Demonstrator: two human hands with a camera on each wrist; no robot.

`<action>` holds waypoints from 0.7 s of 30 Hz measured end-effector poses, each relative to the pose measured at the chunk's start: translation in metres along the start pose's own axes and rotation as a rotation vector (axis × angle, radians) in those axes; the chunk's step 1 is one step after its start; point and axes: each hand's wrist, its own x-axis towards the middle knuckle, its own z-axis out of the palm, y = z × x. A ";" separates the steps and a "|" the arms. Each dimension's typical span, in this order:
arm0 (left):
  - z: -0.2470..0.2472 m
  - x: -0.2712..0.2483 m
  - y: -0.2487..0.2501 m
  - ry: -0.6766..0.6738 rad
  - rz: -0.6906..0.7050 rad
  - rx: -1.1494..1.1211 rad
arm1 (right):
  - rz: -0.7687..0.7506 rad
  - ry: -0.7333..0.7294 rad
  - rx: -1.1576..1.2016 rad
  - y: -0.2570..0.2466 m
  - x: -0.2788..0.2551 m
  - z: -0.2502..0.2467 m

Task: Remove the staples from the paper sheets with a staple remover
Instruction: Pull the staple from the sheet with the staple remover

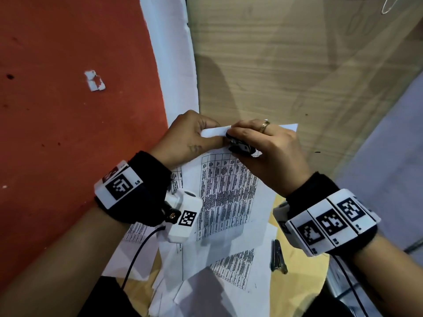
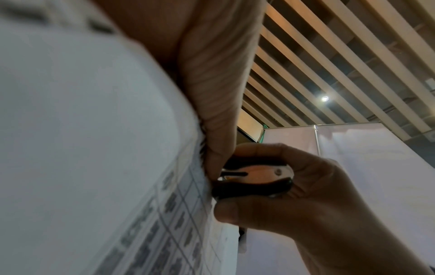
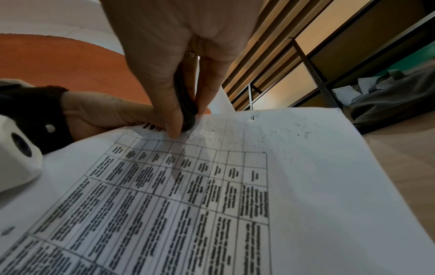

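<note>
A set of printed sheets with tables lies on the wooden table, its top edge folded up. My left hand pinches that folded top edge at the corner. My right hand grips a black and chrome staple remover between thumb and fingers, its jaws pressed against the paper's top edge. In the left wrist view the staple remover sits squeezed in the right hand right beside my left fingers. In the right wrist view the remover touches the sheet. The staple itself is hidden.
More loose printed sheets overlap near my body. A dark metal stapler-like tool lies on the table at the lower right. An orange floor with a torn paper scrap is left of the table edge.
</note>
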 end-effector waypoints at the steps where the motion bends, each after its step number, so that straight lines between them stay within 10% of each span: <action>1: 0.000 0.000 0.000 0.005 -0.001 -0.011 | 0.005 0.004 0.000 -0.001 0.000 -0.001; 21: -0.001 -0.001 0.006 -0.008 -0.013 0.025 | -0.009 0.055 -0.002 -0.008 0.000 -0.005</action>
